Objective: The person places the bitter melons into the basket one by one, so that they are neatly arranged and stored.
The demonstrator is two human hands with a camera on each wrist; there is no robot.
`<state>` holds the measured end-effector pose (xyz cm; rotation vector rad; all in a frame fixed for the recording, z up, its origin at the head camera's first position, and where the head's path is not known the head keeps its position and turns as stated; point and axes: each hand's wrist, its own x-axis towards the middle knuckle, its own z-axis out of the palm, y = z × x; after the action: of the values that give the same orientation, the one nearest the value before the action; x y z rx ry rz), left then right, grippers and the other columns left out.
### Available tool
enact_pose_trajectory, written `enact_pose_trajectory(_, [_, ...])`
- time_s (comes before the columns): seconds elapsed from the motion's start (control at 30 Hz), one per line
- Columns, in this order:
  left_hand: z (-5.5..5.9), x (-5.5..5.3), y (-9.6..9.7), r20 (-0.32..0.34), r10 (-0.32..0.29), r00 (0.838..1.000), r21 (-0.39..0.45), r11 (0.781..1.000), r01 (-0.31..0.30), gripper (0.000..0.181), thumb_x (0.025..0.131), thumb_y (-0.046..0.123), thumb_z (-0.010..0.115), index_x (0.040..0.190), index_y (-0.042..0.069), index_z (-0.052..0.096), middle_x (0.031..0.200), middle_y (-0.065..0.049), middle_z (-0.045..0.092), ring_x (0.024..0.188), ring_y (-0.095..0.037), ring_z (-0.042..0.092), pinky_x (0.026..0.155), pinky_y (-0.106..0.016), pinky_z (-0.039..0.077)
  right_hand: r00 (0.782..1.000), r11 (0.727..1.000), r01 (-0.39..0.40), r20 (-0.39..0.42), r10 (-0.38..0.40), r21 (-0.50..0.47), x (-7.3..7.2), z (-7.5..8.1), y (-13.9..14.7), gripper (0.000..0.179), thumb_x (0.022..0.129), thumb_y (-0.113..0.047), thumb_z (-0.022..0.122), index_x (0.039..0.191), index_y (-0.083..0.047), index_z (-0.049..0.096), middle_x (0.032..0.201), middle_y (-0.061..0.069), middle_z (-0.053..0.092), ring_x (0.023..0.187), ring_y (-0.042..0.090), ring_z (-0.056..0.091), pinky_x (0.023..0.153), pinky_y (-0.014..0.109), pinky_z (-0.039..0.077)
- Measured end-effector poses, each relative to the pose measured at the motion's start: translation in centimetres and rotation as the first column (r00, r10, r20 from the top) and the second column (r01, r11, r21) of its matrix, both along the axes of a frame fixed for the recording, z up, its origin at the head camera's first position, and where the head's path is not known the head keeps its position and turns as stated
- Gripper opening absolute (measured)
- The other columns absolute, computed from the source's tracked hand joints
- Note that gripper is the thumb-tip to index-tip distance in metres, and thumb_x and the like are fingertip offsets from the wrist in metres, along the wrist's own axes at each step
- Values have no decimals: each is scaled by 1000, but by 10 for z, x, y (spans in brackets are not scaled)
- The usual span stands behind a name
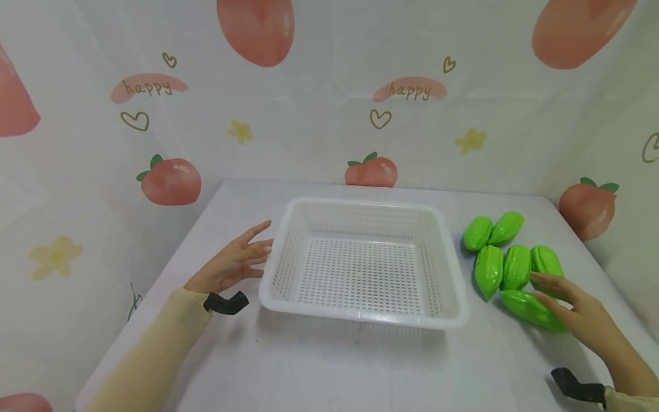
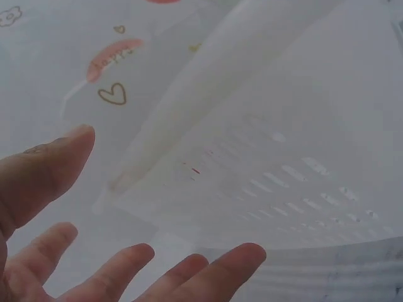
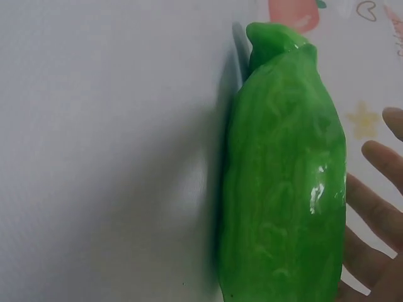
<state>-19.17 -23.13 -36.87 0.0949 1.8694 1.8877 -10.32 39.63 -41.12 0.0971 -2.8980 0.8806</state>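
Looking at a pale tabletop (image 1: 329, 380) with a white basket (image 1: 360, 316) in the middle. Got a left hand (image 1: 234, 263) just beside the basket's left wall, grip relaxed, and a right hand (image 1: 584, 312) well right of the basket, also loose, clasping nothing. Got the front green pod (image 1: 530, 308) nearest that one: right of the basket, basketward of the palm, long axis slanting away from the basket. Can't tell about contact. Also see five more green pods (image 1: 516, 268) behind, right of the basket.

Left hand (image 1: 234, 266) and right hand (image 1: 580, 313) well apart, fingers (image 2: 236, 267) spread
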Motion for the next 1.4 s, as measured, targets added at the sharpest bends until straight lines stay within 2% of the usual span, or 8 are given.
enact_pose_trajectory(0.23, [-1,-2,2,28,-10,1000,36,999,9,77,96,12,61,154,34,17,134,-6,54,110,-17,63,90,-42,56,998,999,-19,60,17,27,-5,-4,6,52,96,-33,59,137,-2,49,107,-52,25,98,2,54,77,65,46])
enact_pose_trajectory(0.37, [-2,-2,3,42,-2,999,28,1000,1,78,94,12,63,154,35,19,125,-1,59,106,-19,65,87,-40,58,997,998,-43,68,40,44,-6,-3,9,50,94,-31,63,132,-1,52,109,-45,37,90,-23,39,69,38,55])
enact_pose_trajectory(0.47, [-1,-2,4,43,3,999,26,1000,-4,78,93,12,64,154,35,21,125,-1,58,106,-19,65,86,-40,58,996,997,-50,82,45,62,-7,-1,9,49,93,-30,66,129,-1,53,114,-27,54,87,-29,31,63,19,46])
enact_pose_trajectory(0.6, [-2,-3,4,47,7,999,29,1000,-9,77,93,11,65,153,34,23,127,-1,57,105,-19,66,86,-40,58,990,996,-51,138,41,69,-7,0,7,52,93,-31,65,131,1,51,123,15,62,89,-21,42,73,41,54])
enact_pose_trajectory(0.67, [-2,-3,4,52,1,999,32,999,-3,76,93,11,65,153,34,23,128,-2,56,106,-19,65,86,-41,58,984,996,-53,174,41,66,-6,0,6,54,94,-31,63,133,4,48,129,33,52,96,1,59,77,57,49])
enact_pose_trajectory(0.73, [-2,-4,4,56,-10,998,33,999,8,76,93,11,64,153,34,24,130,-2,55,107,-19,65,87,-41,57,977,997,-51,209,36,64,-6,1,5,58,95,-33,61,135,6,45,133,36,48,107,31,61,78,66,44])
enact_pose_trajectory(0.83, [-2,-5,4,58,-38,998,39,999,36,74,94,10,62,153,33,23,132,-3,54,108,-19,64,88,-42,57,972,996,-51,231,34,67,-6,1,4,60,96,-33,60,136,8,42,134,38,45,115,58,45,79,69,42])
enact_pose_trajectory(1.4, [0,-9,4,72,-96,993,86,992,90,72,96,7,58,154,30,23,137,-7,51,108,-21,64,90,-44,56,959,993,-78,278,51,87,-2,4,14,60,97,-34,59,137,9,43,136,42,39,114,63,43,76,70,44])
